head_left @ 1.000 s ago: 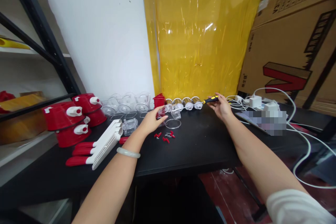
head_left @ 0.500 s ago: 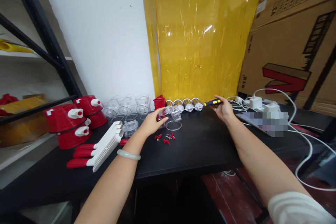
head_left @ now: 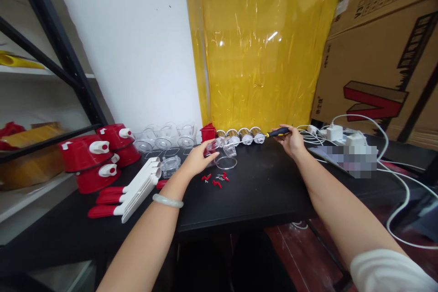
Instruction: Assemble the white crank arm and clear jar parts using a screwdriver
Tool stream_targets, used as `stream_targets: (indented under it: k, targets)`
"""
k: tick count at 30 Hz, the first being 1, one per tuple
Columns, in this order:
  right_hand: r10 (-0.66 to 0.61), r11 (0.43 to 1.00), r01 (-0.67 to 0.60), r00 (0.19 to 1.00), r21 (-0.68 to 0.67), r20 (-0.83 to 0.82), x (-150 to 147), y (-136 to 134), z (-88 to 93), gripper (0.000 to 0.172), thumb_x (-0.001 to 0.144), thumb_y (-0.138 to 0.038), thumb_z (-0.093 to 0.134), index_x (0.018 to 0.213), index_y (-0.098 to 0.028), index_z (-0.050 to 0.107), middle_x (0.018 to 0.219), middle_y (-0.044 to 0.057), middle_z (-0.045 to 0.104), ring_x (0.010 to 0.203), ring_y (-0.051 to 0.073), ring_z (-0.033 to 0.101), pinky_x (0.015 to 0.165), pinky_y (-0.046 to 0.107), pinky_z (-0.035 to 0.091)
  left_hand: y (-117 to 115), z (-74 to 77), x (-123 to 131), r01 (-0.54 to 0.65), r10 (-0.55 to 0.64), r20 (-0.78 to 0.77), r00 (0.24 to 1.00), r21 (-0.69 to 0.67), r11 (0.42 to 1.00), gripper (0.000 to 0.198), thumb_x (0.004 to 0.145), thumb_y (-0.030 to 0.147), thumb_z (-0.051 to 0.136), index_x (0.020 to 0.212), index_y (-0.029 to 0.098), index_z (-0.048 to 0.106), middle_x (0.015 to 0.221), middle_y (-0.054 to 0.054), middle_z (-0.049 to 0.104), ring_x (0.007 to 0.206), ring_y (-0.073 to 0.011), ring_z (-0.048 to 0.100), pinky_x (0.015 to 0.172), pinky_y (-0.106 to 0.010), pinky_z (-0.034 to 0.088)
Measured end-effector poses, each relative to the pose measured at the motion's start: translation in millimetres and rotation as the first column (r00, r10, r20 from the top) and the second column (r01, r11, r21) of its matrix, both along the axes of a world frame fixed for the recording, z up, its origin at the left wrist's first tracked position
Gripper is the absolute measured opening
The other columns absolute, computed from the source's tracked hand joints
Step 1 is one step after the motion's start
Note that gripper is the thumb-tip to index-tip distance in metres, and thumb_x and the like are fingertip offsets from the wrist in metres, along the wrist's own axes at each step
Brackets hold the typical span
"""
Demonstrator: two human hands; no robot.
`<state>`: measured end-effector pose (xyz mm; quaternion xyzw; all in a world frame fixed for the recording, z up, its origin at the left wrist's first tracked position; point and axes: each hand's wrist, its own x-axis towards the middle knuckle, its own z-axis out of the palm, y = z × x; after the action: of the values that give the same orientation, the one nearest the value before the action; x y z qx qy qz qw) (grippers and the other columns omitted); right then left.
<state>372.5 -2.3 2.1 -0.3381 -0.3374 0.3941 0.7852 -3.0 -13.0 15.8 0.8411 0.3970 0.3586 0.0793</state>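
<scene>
My left hand (head_left: pixel 199 158) is closed on a clear plastic part (head_left: pixel 229 147) with some red at its left end, held above the black table (head_left: pixel 260 191). My right hand (head_left: pixel 290 140) grips the black and yellow handle of a long screwdriver (head_left: pixel 278 132), whose shaft points left to the clear part. A clear ring (head_left: pixel 226 163) lies just below that part. Nearer to me are small red pieces (head_left: pixel 216 184) and some screws (head_left: pixel 219 177). Behind the screwdriver shaft, several gold-and-white cylinders (head_left: pixel 246 136) stand in a row beside a red part (head_left: pixel 207 132).
Stacked red housings (head_left: pixel 89 164) and white parts with red handles (head_left: pixel 140 189) are on the left. Clear cups (head_left: pixel 164 137) line the back. On the right are a tablet (head_left: pixel 342 159), white chargers (head_left: pixel 334 133) with cables, and a large cardboard box (head_left: pixel 372 54).
The screwdriver handle has turned about its axis in my right hand, showing less yellow. Both hands stay in nearly the same place.
</scene>
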Motion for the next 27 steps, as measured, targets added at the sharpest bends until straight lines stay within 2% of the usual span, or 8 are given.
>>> stream_targets:
  k: [4, 6, 10, 13, 16, 20, 23, 27]
  targets:
    - [-0.149, 0.988, 0.152, 0.985, -0.028, 0.092, -1.5, 5.7, -1.8, 0.027, 0.084, -0.049, 0.058, 0.080, -0.022, 0.055, 0.047, -0.007, 0.044, 0.036, 0.009, 0.040, 0.039, 0.021, 0.037, -0.3, 0.5, -0.3, 0.001, -0.001, -0.004, 1.000, 0.004, 1.000, 0.058, 0.088, 0.048, 0.060, 0.139, 0.022, 0.050, 0.125, -0.009, 0.068, 0.112, -0.0263, 0.065, 0.099, -0.041, 0.049]
    - [-0.145, 0.987, 0.151, 0.983, -0.047, 0.114, -1.5, 5.5, -2.2, 0.036, 0.087, -0.056, 0.051, 0.076, -0.022, 0.054, 0.044, -0.008, 0.040, 0.032, 0.007, 0.031, 0.038, 0.022, 0.037, -0.2, 0.5, -0.3, 0.005, -0.005, -0.005, 1.000, 0.007, 1.000, 0.059, 0.088, 0.048, 0.060, 0.139, 0.021, 0.050, 0.126, -0.009, 0.068, 0.113, -0.0264, 0.065, 0.100, -0.041, 0.048]
    - [-0.015, 0.996, 0.015, 1.000, -0.083, -0.003, -1.3, -0.3, 0.5, 0.044, 0.095, -0.048, 0.025, 0.081, -0.021, 0.057, 0.056, -0.001, 0.057, 0.043, 0.012, 0.050, 0.047, 0.026, 0.047, 0.9, -0.2, -0.3, 0.001, -0.001, -0.008, 1.000, 0.007, 1.000, 0.059, 0.088, 0.049, 0.060, 0.139, 0.021, 0.050, 0.128, -0.009, 0.067, 0.115, -0.0266, 0.064, 0.100, -0.041, 0.048]
    - [0.051, 0.996, -0.053, 0.998, -0.067, -0.041, -2.3, -2.0, 1.6, 0.030, 0.092, -0.036, 0.033, 0.086, -0.022, 0.060, 0.069, 0.001, 0.064, 0.060, 0.015, 0.062, 0.056, 0.029, 0.053, 1.0, -0.2, -0.4, -0.004, 0.004, -0.004, 1.000, 0.006, 1.000, 0.059, 0.088, 0.049, 0.060, 0.139, 0.021, 0.050, 0.127, -0.010, 0.067, 0.115, -0.0267, 0.064, 0.101, -0.041, 0.048]
    - [-0.038, 0.998, 0.039, 0.999, -0.057, 0.016, -3.8, 1.2, -0.6, 0.020, 0.089, -0.040, 0.049, 0.087, -0.022, 0.060, 0.059, -0.003, 0.057, 0.049, 0.012, 0.055, 0.047, 0.024, 0.047, -0.2, 0.6, -0.4, 0.003, -0.003, -0.007, 1.000, 0.010, 1.000, 0.059, 0.088, 0.049, 0.060, 0.139, 0.022, 0.051, 0.127, -0.009, 0.067, 0.116, -0.0267, 0.064, 0.102, -0.041, 0.047]
    - [-0.111, 0.992, 0.117, 0.987, -0.045, 0.112, -4.4, 3.6, -2.6, 0.040, 0.089, -0.060, 0.048, 0.082, -0.022, 0.059, 0.040, -0.009, 0.036, 0.030, 0.007, 0.032, 0.039, 0.022, 0.041, -0.7, 1.0, -0.2, -0.002, 0.003, -0.013, 1.000, 0.009, 1.000, 0.058, 0.088, 0.049, 0.059, 0.139, 0.022, 0.051, 0.125, -0.009, 0.068, 0.113, -0.0263, 0.065, 0.100, -0.041, 0.049]
    - [-0.020, 0.995, 0.023, 0.999, -0.098, 0.030, -3.9, 0.8, -0.4, 0.043, 0.095, -0.054, 0.031, 0.084, -0.022, 0.058, 0.048, -0.004, 0.052, 0.036, 0.011, 0.047, 0.044, 0.026, 0.049, 0.4, 0.4, 0.0, 0.005, -0.005, -0.003, 1.000, 0.015, 1.000, 0.059, 0.088, 0.049, 0.060, 0.139, 0.021, 0.051, 0.126, -0.010, 0.068, 0.114, -0.0264, 0.065, 0.100, -0.041, 0.048]
    - [0.047, 0.997, -0.047, 0.999, -0.066, 0.005, -4.3, -0.9, 0.9, 0.020, 0.091, -0.041, 0.046, 0.090, -0.024, 0.057, 0.069, -0.002, 0.066, 0.054, 0.012, 0.062, 0.053, 0.027, 0.055, 1.1, 0.1, 0.2, 0.004, -0.004, 0.003, 1.000, 0.008, 1.000, 0.058, 0.088, 0.049, 0.060, 0.139, 0.021, 0.051, 0.127, -0.009, 0.067, 0.113, -0.0263, 0.065, 0.100, -0.041, 0.049]
